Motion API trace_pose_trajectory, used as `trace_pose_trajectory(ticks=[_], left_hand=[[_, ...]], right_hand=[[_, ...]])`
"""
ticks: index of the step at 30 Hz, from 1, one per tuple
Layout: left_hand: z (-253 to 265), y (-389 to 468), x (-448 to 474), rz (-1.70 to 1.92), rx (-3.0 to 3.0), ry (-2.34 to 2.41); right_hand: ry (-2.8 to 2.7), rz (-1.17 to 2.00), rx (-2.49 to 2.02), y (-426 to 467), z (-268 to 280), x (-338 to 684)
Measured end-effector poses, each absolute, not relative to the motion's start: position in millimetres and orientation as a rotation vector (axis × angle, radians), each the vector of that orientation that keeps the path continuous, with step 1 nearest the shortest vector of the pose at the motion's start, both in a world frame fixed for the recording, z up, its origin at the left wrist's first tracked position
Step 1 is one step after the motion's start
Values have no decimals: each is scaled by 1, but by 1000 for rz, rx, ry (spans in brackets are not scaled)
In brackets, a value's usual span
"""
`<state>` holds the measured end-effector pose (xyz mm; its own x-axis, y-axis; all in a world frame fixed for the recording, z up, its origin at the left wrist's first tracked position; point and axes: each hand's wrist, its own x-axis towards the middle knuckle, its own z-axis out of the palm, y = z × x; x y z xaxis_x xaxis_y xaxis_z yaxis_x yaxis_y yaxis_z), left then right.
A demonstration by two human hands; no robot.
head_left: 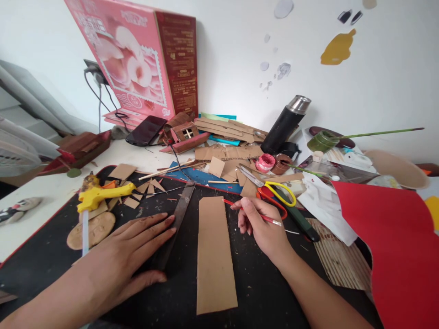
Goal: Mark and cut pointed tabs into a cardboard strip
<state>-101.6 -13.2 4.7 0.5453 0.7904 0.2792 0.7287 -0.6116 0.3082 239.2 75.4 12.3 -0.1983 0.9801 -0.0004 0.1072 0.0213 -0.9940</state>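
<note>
Plainly, right hand (263,224) holds red pencil (270,220); pink box (118,39) bears blurred lettering (134,18).

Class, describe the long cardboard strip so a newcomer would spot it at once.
Start at the black mat on the white table. Between the left hand, touching a dark ruler, and the right hand, holding a red pencil, lies the cardboard strip. It is far longer than the cardboard scraps beside the yellow glue gun.

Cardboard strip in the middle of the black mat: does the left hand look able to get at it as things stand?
Likely yes: the left hand rests against the dark ruler, and beyond that only black mat separates it from the cardboard strip. The flat ruler looks like little obstacle.
</note>
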Motion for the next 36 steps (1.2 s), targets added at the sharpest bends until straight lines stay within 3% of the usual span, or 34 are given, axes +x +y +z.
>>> trace_pose_trajectory(ticks=[13, 22, 36], left_hand=[[4, -24, -79, 706, 2787, 1133], [11, -15, -32, 969, 2896, 1154], [17, -13, 6, 865, 2913, 1232]], right_hand=[[-1510, 1271, -1179, 73, 11, 240], [-1547, 1285, -1162, 71, 11, 239], [-1734, 1143, -1084, 69, 12, 240]])
